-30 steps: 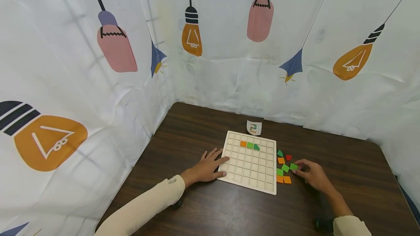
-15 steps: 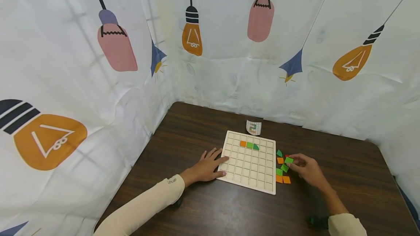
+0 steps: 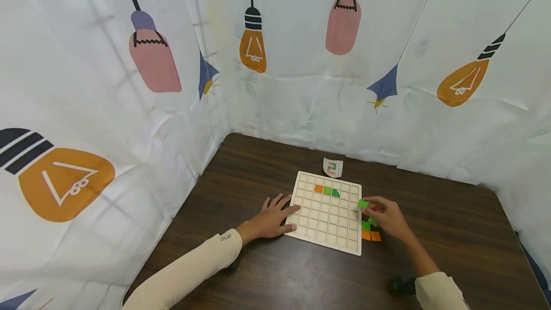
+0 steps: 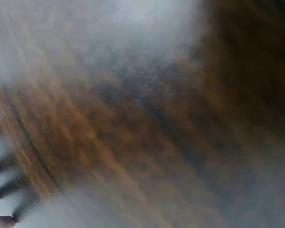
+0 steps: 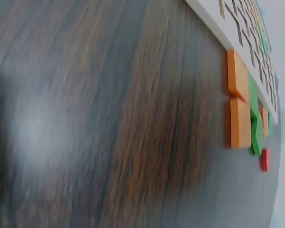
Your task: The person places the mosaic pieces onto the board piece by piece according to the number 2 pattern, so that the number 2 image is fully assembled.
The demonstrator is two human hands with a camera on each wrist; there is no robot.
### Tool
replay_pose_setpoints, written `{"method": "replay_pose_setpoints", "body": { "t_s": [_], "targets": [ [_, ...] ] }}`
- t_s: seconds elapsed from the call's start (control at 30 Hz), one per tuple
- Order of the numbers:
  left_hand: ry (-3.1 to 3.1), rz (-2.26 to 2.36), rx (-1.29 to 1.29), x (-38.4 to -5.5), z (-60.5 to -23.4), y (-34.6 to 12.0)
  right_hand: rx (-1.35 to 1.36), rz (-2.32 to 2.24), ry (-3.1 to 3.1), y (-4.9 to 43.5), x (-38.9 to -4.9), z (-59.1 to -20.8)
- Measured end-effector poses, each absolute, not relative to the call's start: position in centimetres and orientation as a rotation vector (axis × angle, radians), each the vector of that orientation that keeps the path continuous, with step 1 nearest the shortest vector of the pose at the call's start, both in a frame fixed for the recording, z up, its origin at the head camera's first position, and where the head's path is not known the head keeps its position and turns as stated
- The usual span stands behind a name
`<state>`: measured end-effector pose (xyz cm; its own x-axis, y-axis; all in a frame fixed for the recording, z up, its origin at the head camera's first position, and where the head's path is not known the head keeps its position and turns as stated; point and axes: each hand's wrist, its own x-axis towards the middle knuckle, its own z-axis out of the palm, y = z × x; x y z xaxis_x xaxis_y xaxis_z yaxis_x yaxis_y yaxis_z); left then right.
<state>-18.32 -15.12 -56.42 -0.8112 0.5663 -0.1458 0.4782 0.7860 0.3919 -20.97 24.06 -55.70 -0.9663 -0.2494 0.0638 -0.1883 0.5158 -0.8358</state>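
My right hand (image 3: 389, 217) pinches a light green square tile (image 3: 363, 203) over the right edge of a pale wooden grid board (image 3: 325, 226). With fingers spread, my left hand (image 3: 270, 220) rests at the board's left edge, thumb and index finger lying on it. In the board's upper rows sit an orange tile (image 3: 318, 188), a green tile (image 3: 327, 190) and a dark green rounded tile (image 3: 336, 193), side by side. Just right of the board lie loose tiles, including an orange tile (image 5: 240, 123), a green tile (image 5: 257, 135) and a red piece (image 5: 265, 159). My right hand partly hides them in the head view.
A small curled paper card (image 3: 333, 168) with a printed coloured pattern on a grid stands behind the board. The dark wooden table (image 3: 258, 171) meets a white sheet (image 3: 297, 109) printed with lamps at the back and left. The left wrist view is mostly blurred tabletop.
My right hand has carried the green tile left and slightly away from me, from the loose pile to the board's edge. The left hand and the board have stayed put.
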Motion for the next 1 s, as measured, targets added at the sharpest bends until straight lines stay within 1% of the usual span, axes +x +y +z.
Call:
{"method": "replay_pose_setpoints", "body": {
  "t_s": [0.5, 1.0],
  "targets": [
    [2.719, 0.502, 0.812, -18.4, -56.6, -15.1, -0.372, -1.562, 2.515, 21.2, -22.2, -55.9],
    [2.720, 0.473, 0.811, -18.7, -57.3, -15.2, -0.350, -1.593, 2.448, 18.8, -23.2, -57.3]
  ]
}}
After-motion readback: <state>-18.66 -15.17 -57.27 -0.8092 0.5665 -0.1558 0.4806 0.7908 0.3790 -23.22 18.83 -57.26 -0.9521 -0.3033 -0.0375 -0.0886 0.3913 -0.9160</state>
